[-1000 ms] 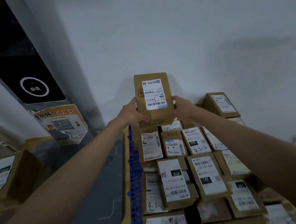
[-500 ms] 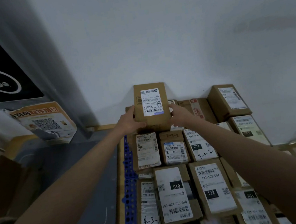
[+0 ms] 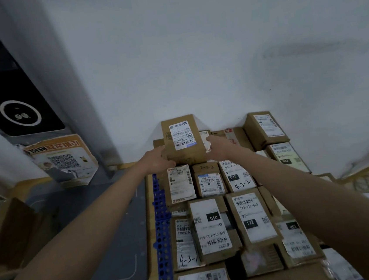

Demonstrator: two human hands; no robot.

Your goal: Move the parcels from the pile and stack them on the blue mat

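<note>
At far left, a torn orange poster (image 3: 64,160) with a QR code leans against a grey column below a black panel (image 3: 20,116). Both forearms extend forward. The left hand (image 3: 158,160) grips the lower left edge of a brown parcel (image 3: 183,140), fingers curled around its corner. The parcel is at the far end of the stack, beside the white wall, label facing up. The right hand (image 3: 219,146) presses against the parcel's right side; its fingers are hidden behind the box. Below, labelled parcels lie packed in rows on the blue mat (image 3: 162,233), whose perforated edge shows along their left side; one bears "010" (image 3: 212,226), another "122" (image 3: 252,217).
</note>
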